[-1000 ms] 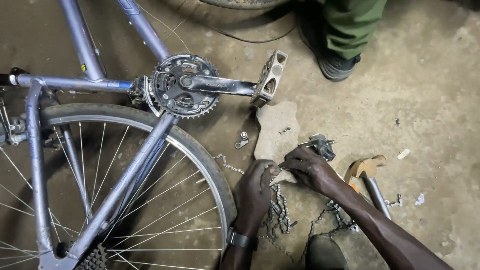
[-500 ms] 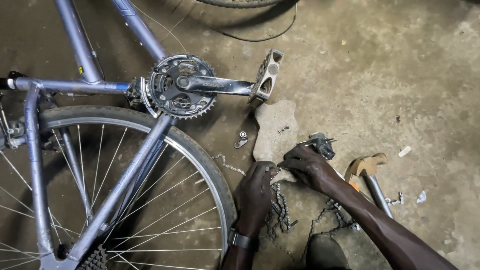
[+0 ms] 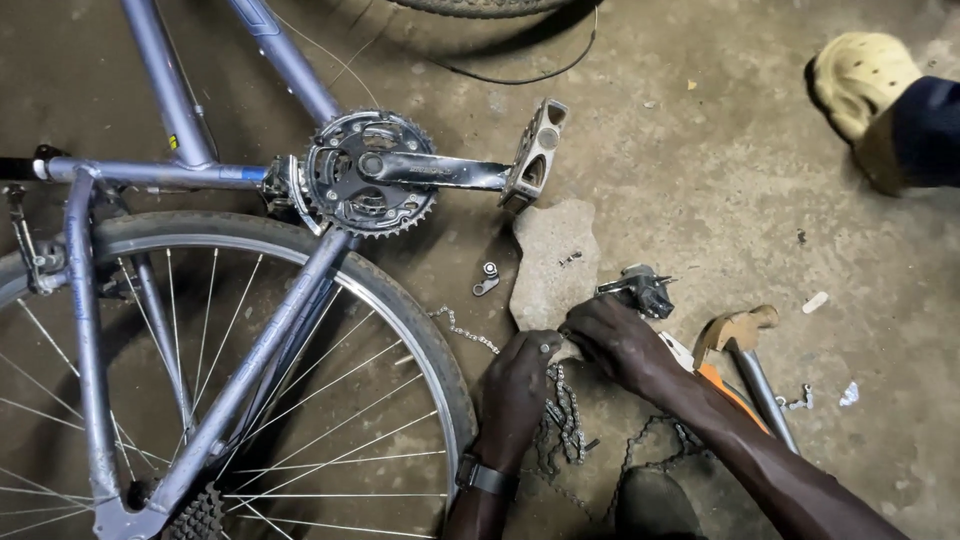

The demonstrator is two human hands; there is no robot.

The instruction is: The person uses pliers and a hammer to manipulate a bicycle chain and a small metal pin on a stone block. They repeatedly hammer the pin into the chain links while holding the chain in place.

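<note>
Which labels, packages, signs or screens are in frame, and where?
Small yellow sticker: on the bike frame's purple upright tube, upper left; tiny patch, print too small to tell.
Wrist device: on the left wrist, bottom centre; dark band, no lit screen visible.
No packages, signs or screens otherwise.

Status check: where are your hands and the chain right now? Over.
Left hand and right hand pinch chain at edge of flat stone. Chain trails on floor. Hammer beside right forearm; wheel close on left.
</note>
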